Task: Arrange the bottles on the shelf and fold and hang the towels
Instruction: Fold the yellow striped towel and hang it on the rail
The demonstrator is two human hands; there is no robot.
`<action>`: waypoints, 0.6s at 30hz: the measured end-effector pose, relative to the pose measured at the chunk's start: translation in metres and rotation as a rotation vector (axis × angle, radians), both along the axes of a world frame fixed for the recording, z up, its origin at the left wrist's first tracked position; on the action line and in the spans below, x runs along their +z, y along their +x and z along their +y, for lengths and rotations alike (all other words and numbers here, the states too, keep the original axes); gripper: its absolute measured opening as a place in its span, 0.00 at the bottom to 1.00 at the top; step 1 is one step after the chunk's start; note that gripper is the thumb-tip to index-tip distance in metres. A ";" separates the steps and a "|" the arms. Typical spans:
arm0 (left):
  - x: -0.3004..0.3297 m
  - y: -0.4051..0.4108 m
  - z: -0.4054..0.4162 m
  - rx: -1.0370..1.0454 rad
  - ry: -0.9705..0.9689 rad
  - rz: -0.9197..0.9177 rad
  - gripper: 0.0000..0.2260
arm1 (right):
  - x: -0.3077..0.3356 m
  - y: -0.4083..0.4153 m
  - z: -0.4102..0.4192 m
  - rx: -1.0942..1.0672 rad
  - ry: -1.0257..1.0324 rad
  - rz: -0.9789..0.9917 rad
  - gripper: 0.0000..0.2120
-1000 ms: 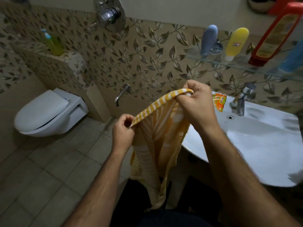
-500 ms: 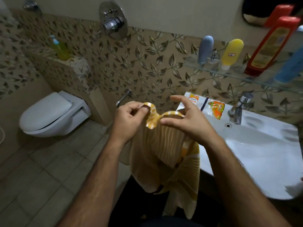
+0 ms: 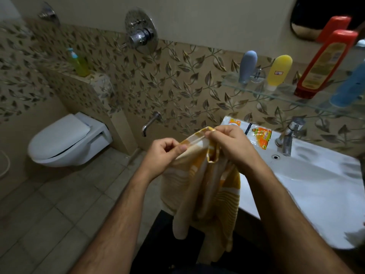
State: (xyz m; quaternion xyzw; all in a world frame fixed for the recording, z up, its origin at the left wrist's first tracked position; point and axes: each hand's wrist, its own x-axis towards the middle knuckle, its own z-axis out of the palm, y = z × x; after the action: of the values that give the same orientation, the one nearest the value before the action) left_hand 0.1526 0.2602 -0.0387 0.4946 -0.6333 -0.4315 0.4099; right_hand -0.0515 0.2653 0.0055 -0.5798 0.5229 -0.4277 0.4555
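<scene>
A yellow and white striped towel (image 3: 201,186) hangs in front of me, bunched in loose folds. My left hand (image 3: 162,155) pinches its upper hem on the left, and my right hand (image 3: 231,145) pinches the hem close beside it. On the glass shelf (image 3: 262,91) at the upper right stand a grey-blue bottle (image 3: 247,66), a yellow bottle (image 3: 278,71), a red bottle (image 3: 324,62) and a blurred blue bottle (image 3: 351,86) at the frame edge.
A white sink (image 3: 316,186) with a tap (image 3: 289,137) is on the right, with orange sachets (image 3: 260,136) on its rim. A white toilet (image 3: 67,141) hangs on the left wall. A green bottle (image 3: 80,63) stands on the ledge above it. Tiled floor lies below.
My hands have shifted along the towel's top edge and both now pinch the hem, stretched short between them. The towel hangs lower and more bunched.
</scene>
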 end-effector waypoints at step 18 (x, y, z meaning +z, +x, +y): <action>0.000 0.005 0.003 0.067 -0.045 -0.028 0.05 | -0.017 -0.018 -0.008 -0.056 0.007 0.244 0.41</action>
State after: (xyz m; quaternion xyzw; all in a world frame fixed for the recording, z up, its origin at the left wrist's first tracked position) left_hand 0.1579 0.2630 -0.0391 0.5120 -0.6318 -0.3962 0.4262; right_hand -0.0699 0.2573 -0.0119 -0.6109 0.5920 -0.3648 0.3784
